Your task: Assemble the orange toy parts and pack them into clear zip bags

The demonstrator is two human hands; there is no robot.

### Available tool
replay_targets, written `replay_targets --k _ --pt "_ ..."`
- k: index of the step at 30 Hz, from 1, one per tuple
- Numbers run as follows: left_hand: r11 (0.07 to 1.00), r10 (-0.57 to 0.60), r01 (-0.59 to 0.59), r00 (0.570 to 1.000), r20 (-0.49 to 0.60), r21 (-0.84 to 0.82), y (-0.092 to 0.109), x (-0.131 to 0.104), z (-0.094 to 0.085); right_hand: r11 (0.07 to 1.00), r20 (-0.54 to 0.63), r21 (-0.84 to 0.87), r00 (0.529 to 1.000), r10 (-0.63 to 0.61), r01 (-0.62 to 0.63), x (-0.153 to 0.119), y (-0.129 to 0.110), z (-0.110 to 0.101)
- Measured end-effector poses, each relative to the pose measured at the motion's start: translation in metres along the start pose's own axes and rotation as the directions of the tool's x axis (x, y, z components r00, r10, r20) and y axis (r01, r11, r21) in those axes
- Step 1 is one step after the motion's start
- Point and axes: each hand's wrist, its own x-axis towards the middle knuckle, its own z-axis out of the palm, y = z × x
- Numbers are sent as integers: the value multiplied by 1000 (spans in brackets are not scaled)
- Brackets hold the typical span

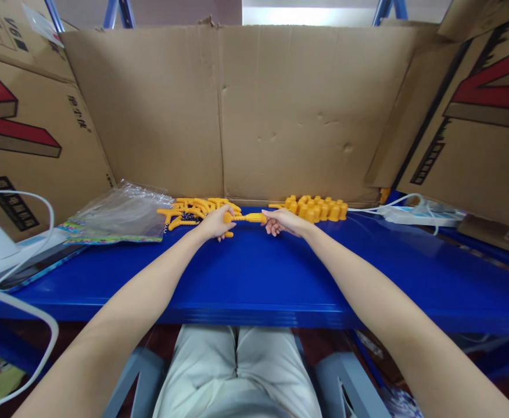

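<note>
head view looks forward-down across blue shelf [254,273]

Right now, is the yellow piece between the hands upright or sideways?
Sideways: the yellow piece runs roughly level from the left hand to the right hand, its ridged part toward the left.

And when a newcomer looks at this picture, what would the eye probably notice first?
Probably the person's left grip and right grip at the centre, with a slim partly ridged orange piece between them against the shiny blue tabletop. Next, a heap of curved orange pieces beside the left grip and a cluster of upright orange pieces beside the right. Behind stands a tall brown cardboard wall.
</note>
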Motion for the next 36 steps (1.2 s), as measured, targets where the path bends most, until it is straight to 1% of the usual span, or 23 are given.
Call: replay_targets --k 3,7,11,15,17,19,22,24,27,29,33,36 --pt "997 -10 9 1000 9 82 1 0 0 999 -16 2 998 54 -54 4 1 3" --pt "987 -17 13 1000 23 159 1 1 -1 992 -72 23 989 129 -128 4 -2 9" --pt "985 -14 7 999 39 172 0 1 -2 980 -96 26 975 199 -197 0 -8 13" --pt "986 -24 17 999 44 168 2 1 -1 979 -91 -44 976 197 -201 -3 -12 12" --pt "986 -35 28 999 37 166 3 1 -1 977 -98 -99 979 182 -191 -4 -13 8" --pt "986 -42 36 999 35 162 3 1 0 980 -118 -132 984 137 -152 -6 -14 3" --pt "987 -44 37 998 42 155 2 1 -1 988 -115 -152 993 -23 5 -8 -12 -7" --pt "988 -46 38 998 44 152 2 1 -1 985 -71 -139 992 -109 98 -7 -10 -13" --pt "988 -53 46 998 42 150 3 0 -1 988 1 -93 992 -127 126 -5 -6 -21" --pt "987 -57 50 998 40 150 4 -1 -1 987 19 -89 991 -131 133 -4 -4 -23" --pt "987 -44 38 998 34 158 5 -2 -1 981 -19 -125 988 -152 148 -3 -3 -22" --pt "986 -30 24 999 35 165 4 -2 0 982 -26 -121 989 -147 142 -4 -4 -20"
